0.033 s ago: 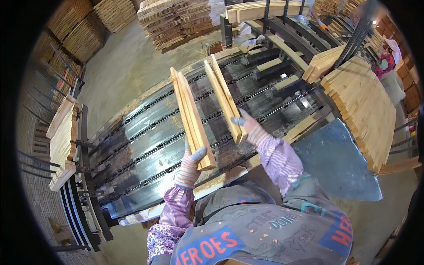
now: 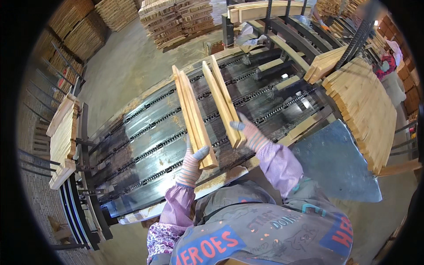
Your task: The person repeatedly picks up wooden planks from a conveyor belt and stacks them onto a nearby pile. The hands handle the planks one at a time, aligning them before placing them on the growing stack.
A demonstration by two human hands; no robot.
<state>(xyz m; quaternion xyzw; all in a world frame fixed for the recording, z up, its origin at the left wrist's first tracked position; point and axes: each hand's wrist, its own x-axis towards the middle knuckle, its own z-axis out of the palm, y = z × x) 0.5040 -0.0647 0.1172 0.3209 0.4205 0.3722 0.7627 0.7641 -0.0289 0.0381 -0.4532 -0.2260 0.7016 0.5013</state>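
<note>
My left hand (image 2: 191,161), in a striped glove with grey fingertips, is closed round the near end of a pair of long, narrow wooden strips (image 2: 193,117). To its right, my right hand (image 2: 249,131), gloved alike, grips the near end of another pair of wooden strips (image 2: 222,104). Both pairs point away from me, side by side with a narrow gap between them. They lie over the dark metal bed of a chain conveyor (image 2: 152,143), whose several chains run across beneath. Whether the strips touch the bed, I cannot tell.
Stacked boards (image 2: 363,112) stand on the right beside a blue-grey metal sheet (image 2: 338,161). More boards (image 2: 65,137) rest in a rack at left. Behind the conveyor is a tall timber pile (image 2: 176,20). A person in a pink head covering (image 2: 394,52) is at far right.
The right-hand pair has shifted slightly left and nearer me, narrowing the gap. The left-hand pair has moved a little to the right.
</note>
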